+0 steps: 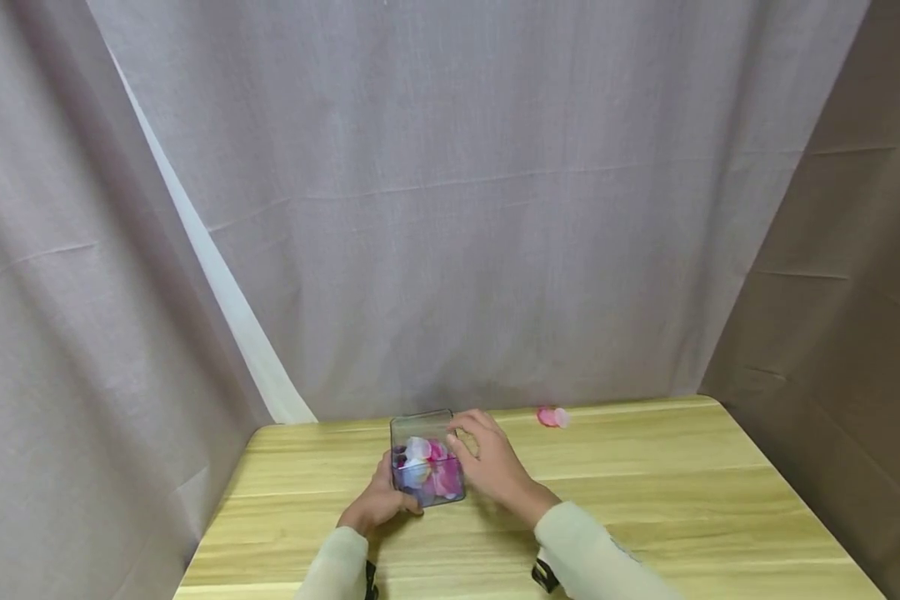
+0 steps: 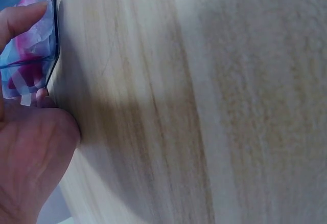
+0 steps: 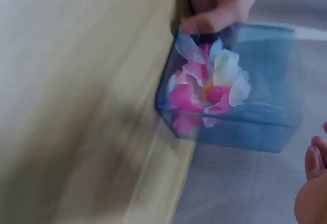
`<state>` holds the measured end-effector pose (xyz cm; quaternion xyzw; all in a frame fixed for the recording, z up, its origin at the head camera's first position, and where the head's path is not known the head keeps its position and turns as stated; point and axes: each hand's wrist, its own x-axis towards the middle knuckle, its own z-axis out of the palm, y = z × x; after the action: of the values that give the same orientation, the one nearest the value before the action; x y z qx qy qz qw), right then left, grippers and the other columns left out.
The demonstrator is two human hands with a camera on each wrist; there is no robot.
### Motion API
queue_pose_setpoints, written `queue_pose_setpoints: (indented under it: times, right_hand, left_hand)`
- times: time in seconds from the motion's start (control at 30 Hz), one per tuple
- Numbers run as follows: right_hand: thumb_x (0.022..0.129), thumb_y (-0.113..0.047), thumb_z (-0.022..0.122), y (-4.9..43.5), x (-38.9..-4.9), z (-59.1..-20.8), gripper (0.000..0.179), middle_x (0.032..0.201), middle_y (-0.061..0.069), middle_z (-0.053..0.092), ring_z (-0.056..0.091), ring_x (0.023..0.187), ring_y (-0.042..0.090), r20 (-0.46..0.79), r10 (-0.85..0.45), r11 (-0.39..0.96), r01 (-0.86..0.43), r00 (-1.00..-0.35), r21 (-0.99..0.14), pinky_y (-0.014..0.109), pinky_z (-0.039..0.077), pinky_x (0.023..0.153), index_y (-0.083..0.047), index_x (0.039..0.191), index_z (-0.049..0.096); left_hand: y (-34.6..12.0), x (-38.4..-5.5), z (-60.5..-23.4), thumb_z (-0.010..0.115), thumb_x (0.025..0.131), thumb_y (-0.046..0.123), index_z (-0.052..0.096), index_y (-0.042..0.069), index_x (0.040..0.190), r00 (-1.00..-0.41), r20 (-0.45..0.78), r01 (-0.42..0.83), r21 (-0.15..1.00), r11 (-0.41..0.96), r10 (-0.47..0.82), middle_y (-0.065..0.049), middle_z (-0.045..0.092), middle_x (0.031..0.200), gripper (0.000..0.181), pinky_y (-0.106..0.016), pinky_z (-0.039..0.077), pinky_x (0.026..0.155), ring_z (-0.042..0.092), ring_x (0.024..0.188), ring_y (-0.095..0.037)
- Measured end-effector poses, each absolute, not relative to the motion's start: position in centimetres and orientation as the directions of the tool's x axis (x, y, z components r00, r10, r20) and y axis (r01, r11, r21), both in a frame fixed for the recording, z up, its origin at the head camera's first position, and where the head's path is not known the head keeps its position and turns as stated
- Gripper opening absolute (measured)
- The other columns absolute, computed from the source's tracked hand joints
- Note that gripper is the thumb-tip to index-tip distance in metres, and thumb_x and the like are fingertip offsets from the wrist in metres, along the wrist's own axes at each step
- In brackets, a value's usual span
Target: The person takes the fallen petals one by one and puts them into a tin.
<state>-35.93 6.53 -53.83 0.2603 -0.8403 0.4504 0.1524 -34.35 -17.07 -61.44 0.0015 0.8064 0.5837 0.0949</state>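
A see-through bluish plastic box [image 1: 423, 425] stands at the middle of the table's far half. Loose pink, white and pale blue petals [image 3: 196, 88] lie in its lower part. My left hand [image 1: 378, 502] grips the box from the left, its thumb over the near side; in the left wrist view only part of that hand [image 2: 38, 147] shows. By the box's upper right edge is my right hand [image 1: 489, 462], thumb and fingers parted and loosely bent. The right wrist view shows those fingers [image 3: 312, 160] apart from the box, with nothing visible in them.
A few pink petals [image 1: 551, 417] lie on the wooden table [image 1: 645, 475] near its far edge, right of the box. Grey curtains [image 1: 495, 250] hang close behind the table and at both sides.
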Motion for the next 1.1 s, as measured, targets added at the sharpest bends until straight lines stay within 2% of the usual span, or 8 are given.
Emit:
queue_pose_setpoints:
  times: [0.17, 0.27, 0.33, 0.47, 0.63, 0.87, 1.0, 1.1]
  right_hand:
    - [0.096, -0.004, 0.074, 10.3, -32.4, -55.2, 0.016, 0.114, -0.005, 0.074, 0.068, 0.114, 0.017, 0.620, -0.264, 0.467, -0.660, -0.739, -0.588, 0.037, 0.060, 0.099, -0.016, 0.106, 0.075]
    - [0.093, 0.001, 0.075, 12.1, -31.5, -56.3, 0.023, 0.110, -0.007, 0.073, 0.068, 0.109, 0.013, 0.670, -0.282, 0.477, -0.706, -0.687, -0.523, 0.032, 0.061, 0.095, -0.019, 0.102, 0.074]
    - [0.092, 0.001, 0.077, 13.3, -31.2, -56.9, 0.025, 0.109, -0.009, 0.073, 0.067, 0.108, 0.011, 0.669, -0.293, 0.508, -0.704, -0.683, -0.496, 0.031, 0.060, 0.094, -0.021, 0.102, 0.074]
    - [0.091, -0.002, 0.078, 16.0, -31.8, -57.8, 0.023, 0.110, -0.008, 0.073, 0.067, 0.105, 0.013, 0.582, -0.277, 0.599, -0.611, -0.765, -0.517, 0.033, 0.061, 0.090, -0.019, 0.104, 0.074]
    - [0.095, -0.004, 0.074, 19.4, -35.2, -59.4, 0.020, 0.116, 0.004, 0.073, 0.067, 0.104, 0.024, 0.399, -0.222, 0.688, -0.433, -0.889, -0.582, 0.040, 0.062, 0.087, -0.009, 0.114, 0.074]
    - [0.096, -0.006, 0.071, 22.7, -41.3, -61.8, 0.038, 0.129, 0.025, 0.064, 0.058, 0.123, 0.044, 0.320, -0.220, 0.815, -0.354, -0.921, -0.459, 0.061, 0.055, 0.102, 0.009, 0.131, 0.065]
    - [0.099, -0.010, 0.068, 23.4, -44.1, -62.1, 0.044, 0.133, 0.030, 0.059, 0.053, 0.126, 0.048, 0.256, -0.191, 0.839, -0.293, -0.948, -0.459, 0.064, 0.053, 0.103, 0.010, 0.137, 0.060]
    - [0.098, -0.010, 0.069, 23.4, -45.7, -62.1, 0.045, 0.130, 0.033, 0.058, 0.053, 0.123, 0.050, 0.232, -0.184, 0.825, -0.278, -0.955, -0.492, 0.065, 0.052, 0.103, 0.010, 0.137, 0.060]
  left_hand:
    - [-17.3, -34.4, -61.3, 0.082, 0.061, -0.004, 0.022, 0.006, 0.164, -0.981, -0.148, -0.103, 0.943, 0.315, 0.124, -0.027, 0.039, 0.162, 0.120, -0.074, 0.019, 0.128, 0.040, 0.147, -0.047]
    - [-17.5, -34.4, -61.1, 0.082, 0.061, -0.005, 0.022, 0.007, 0.164, -0.980, -0.160, -0.121, 0.951, 0.283, 0.120, -0.027, 0.040, 0.160, 0.120, -0.073, 0.020, 0.129, 0.041, 0.146, -0.047]
    - [-17.6, -34.2, -61.0, 0.081, 0.061, -0.006, 0.022, 0.007, 0.164, -0.978, -0.167, -0.129, 0.954, 0.272, 0.123, -0.027, 0.041, 0.159, 0.119, -0.072, 0.022, 0.128, 0.043, 0.143, -0.045]
    - [-17.4, -34.0, -61.1, 0.081, 0.061, -0.008, 0.022, 0.008, 0.163, -0.974, -0.173, -0.132, 0.957, 0.258, 0.145, -0.026, 0.043, 0.156, 0.119, -0.070, 0.025, 0.128, 0.047, 0.139, -0.041]
    - [-17.3, -34.1, -61.4, 0.082, 0.061, -0.007, 0.024, 0.010, 0.163, -0.975, -0.174, -0.135, 0.957, 0.255, 0.137, -0.024, 0.043, 0.158, 0.119, -0.070, 0.024, 0.128, 0.047, 0.139, -0.040]
    - [-17.1, -34.1, -61.5, 0.081, 0.061, -0.007, 0.025, 0.008, 0.162, -0.980, -0.158, -0.120, 0.956, 0.267, 0.125, -0.024, 0.045, 0.154, 0.117, -0.064, 0.030, 0.126, 0.048, 0.135, -0.036]
    - [-16.9, -34.2, -61.5, 0.081, 0.060, -0.008, 0.027, 0.009, 0.162, -0.980, -0.155, -0.116, 0.956, 0.268, 0.127, -0.022, 0.047, 0.153, 0.116, -0.061, 0.033, 0.125, 0.050, 0.133, -0.033]
    - [-17.0, -34.4, -61.5, 0.081, 0.060, -0.009, 0.027, 0.009, 0.161, -0.981, -0.154, -0.117, 0.955, 0.274, 0.116, -0.022, 0.048, 0.152, 0.117, -0.065, 0.032, 0.126, 0.050, 0.133, -0.034]
